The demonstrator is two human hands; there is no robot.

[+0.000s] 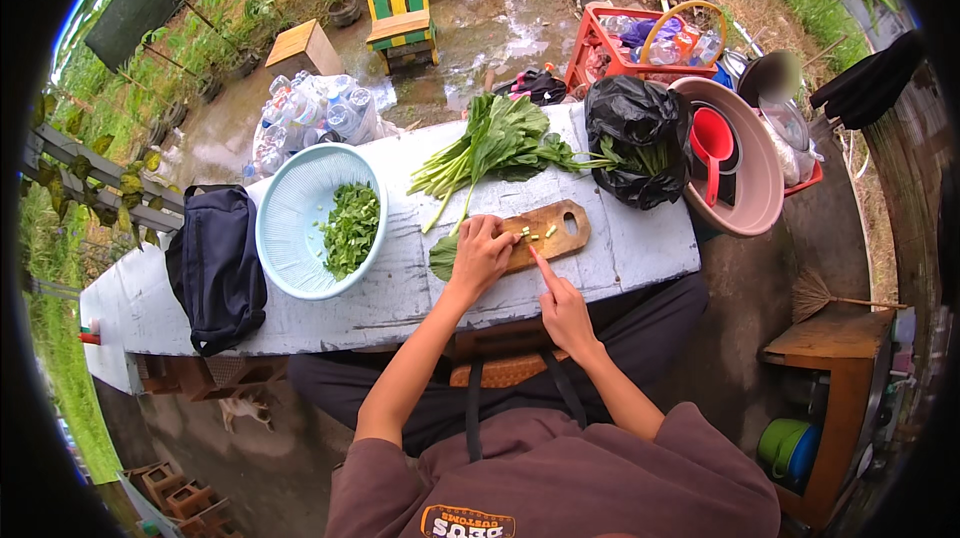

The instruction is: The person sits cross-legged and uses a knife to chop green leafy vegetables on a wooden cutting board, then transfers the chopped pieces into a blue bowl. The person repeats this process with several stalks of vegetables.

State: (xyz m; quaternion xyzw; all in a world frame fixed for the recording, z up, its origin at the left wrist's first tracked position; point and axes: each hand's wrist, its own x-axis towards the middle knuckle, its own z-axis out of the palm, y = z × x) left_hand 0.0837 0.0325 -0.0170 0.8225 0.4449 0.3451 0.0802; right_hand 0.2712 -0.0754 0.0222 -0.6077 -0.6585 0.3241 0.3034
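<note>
My left hand (481, 247) presses leafy green stalks onto a wooden cutting board (574, 239), its fingers curled over them. A broad green leaf (443, 259) sticks out to the left beneath that hand. My right hand (568, 319) is closed around a small knife (533, 250), index finger stretched forward along it; most of the knife is hidden. Short cut stem pieces (551, 231) lie on the board near its handle hole. Beyond the board rests a bunch of leafy greens (502, 134). Chopped greens (352, 229) fill the right side of a light blue plastic colander (289, 256).
A dark blue bag (221, 268) lies left of the colander on the white-topped table (315, 328). A black plastic bag (634, 114) with greens sits at the right corner, beside a pink basin (754, 170) holding a red dipper (711, 144). Bagged plastic bottles (315, 114) stand behind the table.
</note>
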